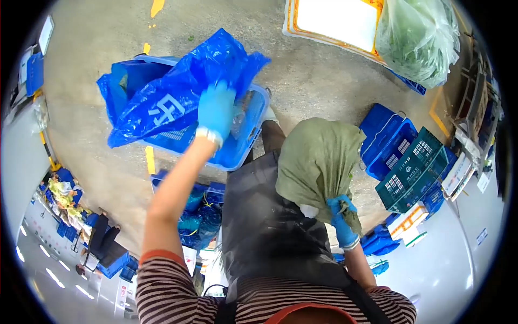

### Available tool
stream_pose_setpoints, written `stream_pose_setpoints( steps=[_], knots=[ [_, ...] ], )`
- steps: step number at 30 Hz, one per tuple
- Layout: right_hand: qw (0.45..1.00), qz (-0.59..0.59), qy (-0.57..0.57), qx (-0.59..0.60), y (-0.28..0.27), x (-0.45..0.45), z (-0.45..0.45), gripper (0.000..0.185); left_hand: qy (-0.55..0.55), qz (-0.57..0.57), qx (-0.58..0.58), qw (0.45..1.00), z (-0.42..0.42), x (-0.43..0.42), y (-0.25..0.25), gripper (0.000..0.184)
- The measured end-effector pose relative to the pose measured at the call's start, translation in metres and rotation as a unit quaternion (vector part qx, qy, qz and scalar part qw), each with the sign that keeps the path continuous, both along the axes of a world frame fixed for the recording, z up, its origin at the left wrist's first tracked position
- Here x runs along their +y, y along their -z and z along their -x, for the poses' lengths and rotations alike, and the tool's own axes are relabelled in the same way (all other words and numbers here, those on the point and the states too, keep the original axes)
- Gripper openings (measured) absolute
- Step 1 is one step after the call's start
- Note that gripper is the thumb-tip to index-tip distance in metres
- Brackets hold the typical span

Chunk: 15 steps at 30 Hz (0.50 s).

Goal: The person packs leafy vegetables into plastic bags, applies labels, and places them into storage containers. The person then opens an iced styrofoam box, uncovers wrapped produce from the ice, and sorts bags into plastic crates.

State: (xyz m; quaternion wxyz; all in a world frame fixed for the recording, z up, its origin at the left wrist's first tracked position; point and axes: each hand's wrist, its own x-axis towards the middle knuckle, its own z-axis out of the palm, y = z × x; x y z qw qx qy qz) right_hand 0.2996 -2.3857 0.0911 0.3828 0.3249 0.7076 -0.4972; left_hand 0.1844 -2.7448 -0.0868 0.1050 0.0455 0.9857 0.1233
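Note:
In the head view, my left hand [217, 110], in a light blue glove, reaches over a blue crate [251, 132] and touches a blue plastic bag [183, 81] with a white printed character. Its fingers are lost against the plastic, so their grip cannot be made out. The bag drapes over the crate's far part. My right hand [344, 218], in a blue glove, is closed round the gathered neck of a full green cloth sack [318, 156]. The sack hangs in front of my dark apron.
At the right stand blue crates [372, 146] and a green crate [413, 173]. A clear bag of greens [418, 43] rests beside a white foam box [337, 21] at the top right. Dark blue bags [197, 221] lie below the left crate. A person [102, 237] is at the lower left.

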Motion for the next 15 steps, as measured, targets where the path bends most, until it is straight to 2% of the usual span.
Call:
stream_pose_setpoints(
  steps=[2,4,5,6,7,8,9,10,11,14,15],
  knots=[
    [0.998,0.016,-0.013,0.062,-0.007,-0.001,-0.001,0.006,-0.080,-0.055,-0.043,0.994,-0.055,-0.005,-0.057,0.028],
    [0.988,0.046,-0.054,0.136,-0.020,-0.005,0.003,0.010,-0.195,-0.131,0.005,0.972,-0.103,-0.010,-0.097,0.039],
    [0.980,0.062,-0.076,0.172,-0.027,-0.008,0.007,0.011,-0.270,-0.115,0.010,0.956,-0.127,-0.012,-0.114,0.041],
    [0.982,0.041,-0.128,0.131,-0.037,-0.011,0.014,0.016,-0.345,-0.100,0.015,0.933,-0.148,-0.014,-0.130,0.044],
    [0.980,0.065,-0.133,0.136,-0.046,-0.015,0.017,0.017,-0.366,-0.080,0.058,0.925,-0.166,-0.017,-0.147,0.043],
    [0.976,0.087,-0.140,0.140,-0.057,-0.018,0.019,0.018,-0.401,-0.069,0.099,0.908,-0.190,-0.018,-0.156,0.029],
    [0.959,0.081,-0.223,0.157,-0.063,-0.015,0.021,0.009,-0.413,-0.061,0.110,0.902,-0.210,-0.020,-0.168,0.018],
    [0.968,0.105,-0.196,0.113,-0.073,-0.016,0.025,0.008,-0.425,-0.053,0.126,0.895,-0.227,-0.024,-0.181,0.009],
    [0.975,0.128,-0.169,0.067,-0.083,-0.020,0.028,0.008,-0.455,-0.074,0.088,0.883,-0.246,-0.025,-0.197,0.033],
    [0.969,0.163,-0.184,0.031,-0.120,-0.052,0.038,0.006,-0.471,-0.038,0.118,0.873,-0.272,-0.039,-0.252,0.055],
    [0.968,0.185,-0.170,0.004,-0.130,-0.055,0.041,0.010,-0.475,-0.028,0.130,0.870,-0.286,-0.048,-0.262,0.069]
  ],
)
